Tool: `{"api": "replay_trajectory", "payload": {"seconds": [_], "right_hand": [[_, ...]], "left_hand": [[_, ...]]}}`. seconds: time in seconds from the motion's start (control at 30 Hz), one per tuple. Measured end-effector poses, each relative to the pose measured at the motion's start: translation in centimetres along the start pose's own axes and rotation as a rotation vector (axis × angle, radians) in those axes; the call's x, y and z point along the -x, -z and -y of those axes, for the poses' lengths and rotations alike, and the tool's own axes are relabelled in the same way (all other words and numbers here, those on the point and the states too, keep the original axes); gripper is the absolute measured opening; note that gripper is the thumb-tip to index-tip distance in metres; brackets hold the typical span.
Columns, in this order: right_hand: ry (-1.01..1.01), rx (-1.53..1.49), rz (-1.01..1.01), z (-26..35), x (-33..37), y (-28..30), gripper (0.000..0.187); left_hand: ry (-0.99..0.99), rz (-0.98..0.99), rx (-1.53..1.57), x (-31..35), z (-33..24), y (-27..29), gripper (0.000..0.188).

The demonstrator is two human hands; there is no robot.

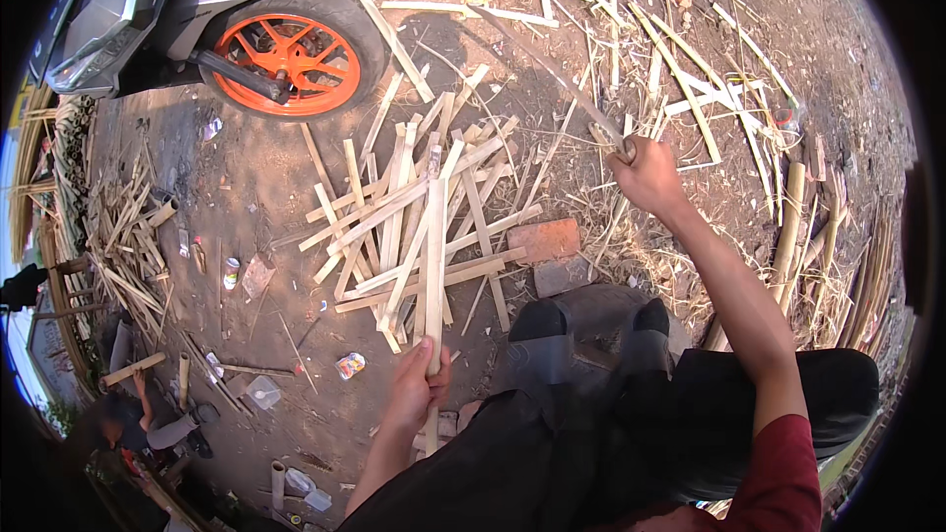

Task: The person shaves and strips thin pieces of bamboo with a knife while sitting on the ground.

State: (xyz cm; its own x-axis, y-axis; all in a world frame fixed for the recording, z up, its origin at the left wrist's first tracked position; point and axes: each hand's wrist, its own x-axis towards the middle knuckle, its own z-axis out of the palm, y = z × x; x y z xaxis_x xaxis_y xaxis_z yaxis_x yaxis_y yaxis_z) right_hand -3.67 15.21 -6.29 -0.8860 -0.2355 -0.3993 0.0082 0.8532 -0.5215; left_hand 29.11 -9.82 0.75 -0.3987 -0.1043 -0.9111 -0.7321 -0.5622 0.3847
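Observation:
My left hand [416,386] is closed around the lower part of a pale split-bamboo strip [435,281], which points away from me. Its far end lies over a loose pile of similar bamboo strips [397,192] on the ground. Out to the right, my right hand [647,175] grips the handle of a machete [552,71]. The long thin blade slants up and to the left, apart from the held strip. Fingers hide most of the handle.
Near my feet lie a reddish brick [545,240] and a greyish block [563,277]. A motorcycle wheel with an orange rim [288,64] stands at the far left. More strips [680,74] scatter at the far right. Another person [148,414] at lower left holds a bamboo piece.

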Motion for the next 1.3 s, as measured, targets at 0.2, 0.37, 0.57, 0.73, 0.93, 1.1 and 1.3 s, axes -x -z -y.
{"api": "replay_trajectory", "payload": {"seconds": [0.2, 0.37, 0.57, 0.73, 0.93, 1.1, 1.3], "right_hand": [[0.632, 0.168, 0.15, 6.8, 9.5, -4.9, 0.03], [0.683, 0.365, 0.084, 6.0, 8.1, -5.5, 0.036], [-0.317, 0.298, -0.111, -3.8, -8.0, 1.3, 0.039], [0.007, 0.109, -0.033, -1.3, -1.8, -0.1, 0.027], [0.684, 0.29, 0.266, 6.6, 10.2, -4.6, 0.03], [0.248, 0.296, -0.031, 3.3, 0.5, -4.1, 0.03], [-0.087, 0.032, -0.205, -1.4, -5.2, 3.1, 0.035]], "left_hand": [[-0.157, -0.054, 0.012, -2.7, -1.0, -4.7, 0.037], [-0.58, -0.331, -0.608, -1.1, 0.4, -6.0, 0.041], [-0.611, -0.546, -0.798, 0.8, 3.9, -4.5, 0.04], [-0.553, -0.538, -0.755, -1.1, 3.6, -3.2, 0.037], [-0.732, -0.543, -0.821, -2.9, 0.1, -6.6, 0.035], [-0.74, -0.721, -0.919, -1.4, 3.0, -4.4, 0.034], [-0.781, -0.704, -0.755, -2.9, 7.1, -1.7, 0.031]]}}
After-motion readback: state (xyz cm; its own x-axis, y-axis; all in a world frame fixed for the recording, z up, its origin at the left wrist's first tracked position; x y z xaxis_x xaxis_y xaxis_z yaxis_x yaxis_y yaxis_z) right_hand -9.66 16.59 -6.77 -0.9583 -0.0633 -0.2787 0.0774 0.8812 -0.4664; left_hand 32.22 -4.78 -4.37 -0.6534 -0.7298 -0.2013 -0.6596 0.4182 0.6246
